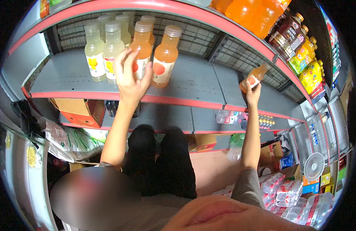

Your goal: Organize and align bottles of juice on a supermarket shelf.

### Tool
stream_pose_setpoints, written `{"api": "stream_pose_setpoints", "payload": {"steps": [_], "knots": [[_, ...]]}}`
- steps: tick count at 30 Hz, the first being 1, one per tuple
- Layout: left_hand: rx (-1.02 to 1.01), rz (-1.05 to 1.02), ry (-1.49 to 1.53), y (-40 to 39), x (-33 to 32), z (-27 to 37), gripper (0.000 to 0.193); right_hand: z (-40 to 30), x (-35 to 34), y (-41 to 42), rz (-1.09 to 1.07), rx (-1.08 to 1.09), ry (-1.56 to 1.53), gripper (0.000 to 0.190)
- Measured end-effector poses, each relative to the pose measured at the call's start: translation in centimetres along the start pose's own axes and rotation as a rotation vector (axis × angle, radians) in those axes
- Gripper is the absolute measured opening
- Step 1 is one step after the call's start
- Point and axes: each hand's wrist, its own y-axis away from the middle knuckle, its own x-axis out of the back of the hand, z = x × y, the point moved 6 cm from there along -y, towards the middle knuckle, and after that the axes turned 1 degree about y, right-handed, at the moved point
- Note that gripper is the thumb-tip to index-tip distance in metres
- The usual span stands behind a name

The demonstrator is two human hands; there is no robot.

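On the grey metal shelf (195,79), my left hand (131,82) spreads its fingers and thumb around the front of an orange drink bottle (142,68). The bottle stands upright; whether the fingers press on it is unclear. Just right of it stands another orange bottle (164,68) with a red circle on its label. To the left are pale yellow bottles (94,62) with yellow fruit labels, several more behind them. Farther right along the shelf, my right hand (253,93) grips a tilted orange bottle (251,79) around its lower part.
A red-edged upper shelf (155,5) holds large orange bottles (247,14). The lower shelf bears a cardboard box (79,112) and a clear bottle (230,117) on its side. White sacks (71,141) lie lower left. Wrapped bottle packs (289,193) and a fan (314,166) stand right.
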Motion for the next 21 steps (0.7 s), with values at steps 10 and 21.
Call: {"api": "stream_pose_setpoints", "payload": {"steps": [10,21], "knots": [[0.067,-0.181,0.066,0.1,-2.3,-1.4,0.061,-4.8,-0.8,1.8,-0.189,-0.030,0.001,0.050],[0.049,-0.290,0.090,-0.1,-2.6,-1.0,0.068,-25.5,-12.4,14.6,-0.580,0.199,-0.425,0.045]]}}
